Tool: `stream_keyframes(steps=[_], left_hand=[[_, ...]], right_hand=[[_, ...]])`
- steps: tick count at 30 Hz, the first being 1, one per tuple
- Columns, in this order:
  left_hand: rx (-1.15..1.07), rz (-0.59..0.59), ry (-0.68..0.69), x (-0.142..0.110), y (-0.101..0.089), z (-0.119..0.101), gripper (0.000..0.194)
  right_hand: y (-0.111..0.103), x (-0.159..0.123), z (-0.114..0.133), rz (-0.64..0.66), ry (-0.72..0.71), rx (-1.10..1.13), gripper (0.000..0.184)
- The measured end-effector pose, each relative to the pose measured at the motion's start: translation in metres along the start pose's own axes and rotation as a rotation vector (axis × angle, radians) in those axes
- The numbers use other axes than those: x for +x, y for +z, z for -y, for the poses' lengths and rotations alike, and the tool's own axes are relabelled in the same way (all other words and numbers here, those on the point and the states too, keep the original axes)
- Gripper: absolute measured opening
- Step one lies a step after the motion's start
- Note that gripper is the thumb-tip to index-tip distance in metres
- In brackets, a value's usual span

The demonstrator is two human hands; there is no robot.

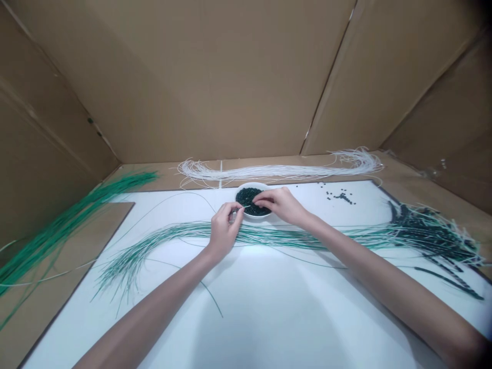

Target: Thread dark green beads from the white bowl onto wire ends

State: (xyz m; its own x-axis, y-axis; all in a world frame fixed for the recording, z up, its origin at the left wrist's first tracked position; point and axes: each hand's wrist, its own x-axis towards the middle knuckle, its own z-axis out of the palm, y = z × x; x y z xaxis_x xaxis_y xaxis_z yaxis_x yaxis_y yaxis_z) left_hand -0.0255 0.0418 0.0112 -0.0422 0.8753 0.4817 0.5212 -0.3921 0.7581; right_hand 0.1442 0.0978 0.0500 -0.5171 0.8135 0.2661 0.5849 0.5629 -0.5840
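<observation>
My left hand (224, 230) is closed in a pinch on a thin white strand (247, 206), whose tip points right over the bowl. A white bowl (257, 217) full of small dark green beads (246, 197) stands at the middle of the far side of the board. My right hand (283, 204) reaches over the bowl's right side, its thumb and fingertips pressed together at the beads near the strand's tip. Whatever lies between those fingertips is too small to see. Beneath both wrists runs a long bundle of green and white strands (269, 237).
At the right, the bundle ends in strands threaded with dark beads (426, 230). Several loose beads (343, 197) lie right of the bowl. White strands (265, 171) stretch behind it, and green strands (73, 220) lie at left. Cardboard walls (215, 77) surround the white board (261, 307).
</observation>
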Motion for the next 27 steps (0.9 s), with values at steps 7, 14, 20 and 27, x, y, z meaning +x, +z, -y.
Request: stream_keyframes(steps=[7,14,20,27], left_hand=[[-0.017,-0.004,0.029,0.000,-0.001,0.001,0.014],[-0.040,-0.020,0.066,-0.001,0.000,0.002,0.014],[-0.062,-0.048,0.108,-0.002,0.000,0.001,0.012],[-0.060,-0.033,0.125,-0.002,0.000,0.001,0.010]], right_hand=[[0.004,-0.004,0.000,-0.028,0.009,0.254,0.015],[0.009,-0.011,0.009,-0.039,0.054,0.571,0.019],[0.012,-0.014,0.011,-0.096,0.050,0.593,0.019],[0.012,-0.014,0.011,-0.071,0.069,0.589,0.019]])
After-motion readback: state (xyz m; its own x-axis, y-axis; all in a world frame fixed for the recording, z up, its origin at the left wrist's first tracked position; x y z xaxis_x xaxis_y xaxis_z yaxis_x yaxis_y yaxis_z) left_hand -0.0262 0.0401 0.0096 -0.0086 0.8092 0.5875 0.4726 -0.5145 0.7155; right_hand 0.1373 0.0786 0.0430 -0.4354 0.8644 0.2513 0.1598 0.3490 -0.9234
